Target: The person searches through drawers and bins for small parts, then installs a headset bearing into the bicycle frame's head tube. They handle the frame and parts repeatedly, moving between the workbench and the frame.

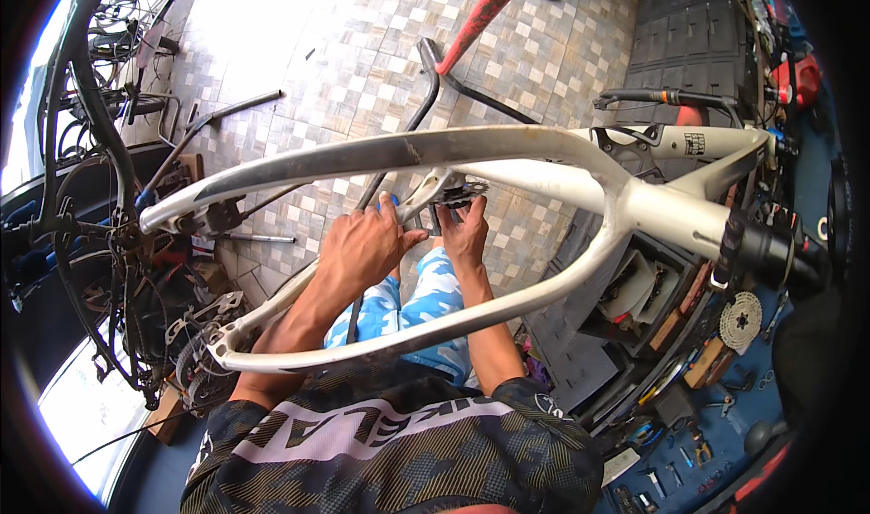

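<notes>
A cream bicycle frame (507,174), with dark scuffed patches along its tubes, hangs across the view in front of my chest. My left hand (361,247) is inside the rear section, fingers bent and thumb pointing right, at a pale linkage arm (424,193). What its fingers hold is hidden behind the hand, though a bit of blue shows by the fingertips. Close on its right, my right hand (464,233) reaches up with its fingers pinched at the lower edge of a small dark toothed chainring (464,193). Both forearms pass under the frame's near tube.
A red stand post (480,23) with dark legs stands on the tiled floor ahead. Bicycle parts crowd the left side. On the right are a dark storage box (634,287), a silver cassette (740,322) and a blue bench (716,446) with several hand tools.
</notes>
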`<state>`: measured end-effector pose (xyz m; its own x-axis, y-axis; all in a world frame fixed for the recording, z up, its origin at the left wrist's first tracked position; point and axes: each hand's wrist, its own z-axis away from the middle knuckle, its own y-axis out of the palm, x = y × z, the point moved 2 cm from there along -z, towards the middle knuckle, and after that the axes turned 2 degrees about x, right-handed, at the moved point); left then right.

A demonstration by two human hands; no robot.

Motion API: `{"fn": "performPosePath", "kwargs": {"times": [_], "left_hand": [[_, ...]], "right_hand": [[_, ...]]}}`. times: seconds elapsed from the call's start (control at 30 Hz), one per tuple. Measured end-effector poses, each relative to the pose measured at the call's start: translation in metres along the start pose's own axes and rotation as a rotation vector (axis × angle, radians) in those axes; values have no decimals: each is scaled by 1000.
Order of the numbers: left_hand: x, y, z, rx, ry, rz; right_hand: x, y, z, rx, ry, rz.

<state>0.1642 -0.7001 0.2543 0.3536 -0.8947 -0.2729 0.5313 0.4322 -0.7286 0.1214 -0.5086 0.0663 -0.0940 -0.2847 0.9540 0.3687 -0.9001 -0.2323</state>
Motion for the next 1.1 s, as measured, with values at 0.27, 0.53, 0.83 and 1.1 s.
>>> {"fn": "performPosePath", "kwargs": {"times": [0.27,0.53,0.83,1.1], "left_hand": [[0,2,0,-103,85,-33],[0,-4,-4,-117,110,77],[7,21,1,-291,104,-52],[-3,-1,4,15,-43,87]], "right_hand": [[24,-6,-11,-3,-78,327],[-18,-38,13,-193,445,-563],[0,22,-39,-598,964,-1022],[-2,7,-47,-333,946,-1217]]}}
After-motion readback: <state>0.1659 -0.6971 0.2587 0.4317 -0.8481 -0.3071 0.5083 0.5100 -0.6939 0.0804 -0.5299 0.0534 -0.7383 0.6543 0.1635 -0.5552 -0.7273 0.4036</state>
